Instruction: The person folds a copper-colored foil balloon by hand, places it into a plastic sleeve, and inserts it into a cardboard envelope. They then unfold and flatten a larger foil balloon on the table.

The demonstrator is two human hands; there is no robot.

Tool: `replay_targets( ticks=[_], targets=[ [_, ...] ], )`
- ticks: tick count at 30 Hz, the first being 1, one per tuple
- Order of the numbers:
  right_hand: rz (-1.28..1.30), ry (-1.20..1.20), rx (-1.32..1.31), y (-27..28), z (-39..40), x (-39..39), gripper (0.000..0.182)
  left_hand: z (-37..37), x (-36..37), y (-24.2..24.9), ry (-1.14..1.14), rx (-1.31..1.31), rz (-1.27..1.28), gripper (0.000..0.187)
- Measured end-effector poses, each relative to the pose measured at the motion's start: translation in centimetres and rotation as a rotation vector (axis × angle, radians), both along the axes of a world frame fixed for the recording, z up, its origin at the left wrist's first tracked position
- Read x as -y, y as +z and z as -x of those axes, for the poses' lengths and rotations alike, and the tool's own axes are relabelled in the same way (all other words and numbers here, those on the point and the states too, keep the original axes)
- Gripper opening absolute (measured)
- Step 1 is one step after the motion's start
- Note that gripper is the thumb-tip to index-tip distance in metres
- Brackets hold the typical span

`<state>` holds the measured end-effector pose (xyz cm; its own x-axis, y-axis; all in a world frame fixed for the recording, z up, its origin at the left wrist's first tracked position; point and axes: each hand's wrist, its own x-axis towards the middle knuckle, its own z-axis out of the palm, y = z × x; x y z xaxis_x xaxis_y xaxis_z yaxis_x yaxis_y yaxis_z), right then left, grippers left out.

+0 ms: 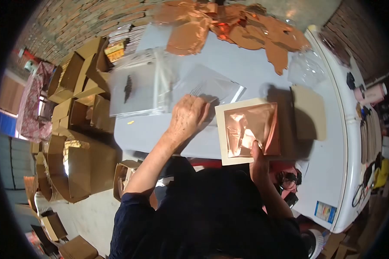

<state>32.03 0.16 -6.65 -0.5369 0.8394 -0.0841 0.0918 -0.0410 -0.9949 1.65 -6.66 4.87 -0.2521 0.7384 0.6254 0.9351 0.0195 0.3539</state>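
My right hand [258, 166] grips the lower edge of a cream square board [220, 129], its thumb on top. A shiny copper-coloured foil sheet [263, 118] lies on the board's face. My left hand [188, 113] has its fingers curled at the near edge of a clear plastic bag [212, 84] on the table; the fingertips are partly hidden. Left of it lies a stack of clear plastic bags [138, 86] with a dark mark on it. Another cream board [309, 112] rests on the table to the right, partly in shadow.
Crumpled copper foil pieces [246, 34] spread along the far side of the white table [151, 134]. Crumpled clear plastic [307, 69] lies at the far right. Several open cardboard boxes [90, 159] stand on the left. A blue card [325, 211] sits near the right edge.
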Motion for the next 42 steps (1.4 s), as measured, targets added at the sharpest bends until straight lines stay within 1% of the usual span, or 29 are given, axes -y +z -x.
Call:
replay_targets(
  ticks=[2, 5, 7, 8, 11, 12, 14, 16, 18, 19, 20, 21, 23, 24, 26, 29, 31, 33, 35, 36, 39, 41, 42],
  targets=[
    [-0.001, 0.017, 0.097, 4.5, 0.9, 0.0, 0.033, -1.5, -0.7, -0.6, -0.050, 0.087, 0.031, 0.010],
    [-0.685, 0.072, 0.145, 2.0, -1.3, 0.0, 0.034, -2.8, -1.1, -1.9, -0.160, 0.142, 0.069, 0.011],
    [-0.339, 0.049, 0.089, 3.6, -1.6, -0.1, 0.039, -3.4, -0.9, -2.1, -0.232, 0.145, 0.074, 0.011],
    [-0.263, -0.014, 0.052, 3.6, -1.3, 0.0, 0.041, -3.6, -0.8, -2.4, -0.251, 0.144, 0.080, 0.012],
    [0.090, -0.094, -0.145, 2.6, -1.6, -0.1, 0.054, -3.7, -0.6, -2.9, -0.306, 0.121, 0.097, 0.015],
    [0.089, -0.097, -0.153, 2.8, -1.5, -0.2, 0.056, -3.8, -0.7, -2.9, -0.328, 0.104, 0.103, 0.017],
    [0.159, -0.149, -0.185, 3.3, -1.2, -0.3, 0.050, -3.8, -0.5, -2.8, -0.364, 0.067, 0.127, 0.021],
    [0.300, -0.246, -0.229, 6.3, -0.3, -0.1, 0.039, -3.8, -0.1, -2.5, -0.391, 0.030, 0.166, 0.026],
    [-0.103, -0.133, 0.012, 4.6, -1.3, -0.7, 0.040, -3.8, 0.1, -2.1, -0.399, 0.001, 0.178, 0.033],
    [-0.235, -0.099, 0.080, 4.1, -1.6, -0.9, 0.040, -3.8, 0.2, -1.9, -0.402, -0.013, 0.183, 0.037],
    [-0.369, -0.075, 0.146, 3.6, -1.9, -1.2, 0.040, -3.9, 0.2, -1.9, -0.391, -0.024, 0.181, 0.037],
    [-0.435, -0.077, 0.159, 3.6, -1.9, -1.3, 0.040, -4.1, 0.2, -1.8, -0.379, -0.035, 0.179, 0.036],
    [-0.375, -0.069, 0.098, 4.0, -1.7, -1.5, 0.040, -4.3, 0.1, -1.9, -0.354, -0.046, 0.194, 0.033],
    [-0.248, -0.060, 0.025, 5.1, -1.3, -1.6, 0.040, -4.3, 0.0, -2.1, -0.340, -0.046, 0.212, 0.031],
    [-0.116, -0.054, -0.052, 5.6, -1.2, -1.6, 0.039, -4.3, -0.2, -2.2, -0.319, -0.020, 0.250, 0.026],
    [-0.053, -0.011, -0.055, 5.4, -1.7, -1.3, 0.036, -4.7, -0.5, -0.9, -0.299, 0.027, 0.298, 0.020],
    [0.033, 0.074, -0.031, 6.2, -2.2, -0.3, 0.037, -5.0, -0.7, -0.6, -0.287, 0.017, 0.311, 0.020],
    [0.088, 0.138, 0.024, 7.9, -2.2, 1.1, 0.037, -5.5, -0.8, -0.6, -0.262, 0.030, 0.370, 0.015],
    [-0.073, 0.205, 0.094, 6.9, -3.3, 2.0, 0.037, -5.7, -0.9, -0.6, -0.253, 0.044, 0.395, 0.015],
    [-0.256, 0.244, 0.128, 4.2, -4.6, 2.2, 0.037, -5.7, -0.9, -0.6, -0.255, 0.052, 0.390, 0.015],
    [-0.321, 0.308, 0.239, 3.5, -6.0, 3.7, 0.039, -5.8, -0.8, 0.0, -0.245, 0.062, 0.404, 0.016],
    [-0.591, 0.459, 0.242, 1.7, -7.3, 3.4, 0.040, -5.9, -0.8, -0.1, -0.243, 0.057, 0.422, 0.016],
    [-0.414, 0.470, 0.227, 2.9, -6.9, 3.2, 0.040, -5.8, -0.8, -0.4, -0.248, 0.050, 0.429, 0.016]
  ],
)
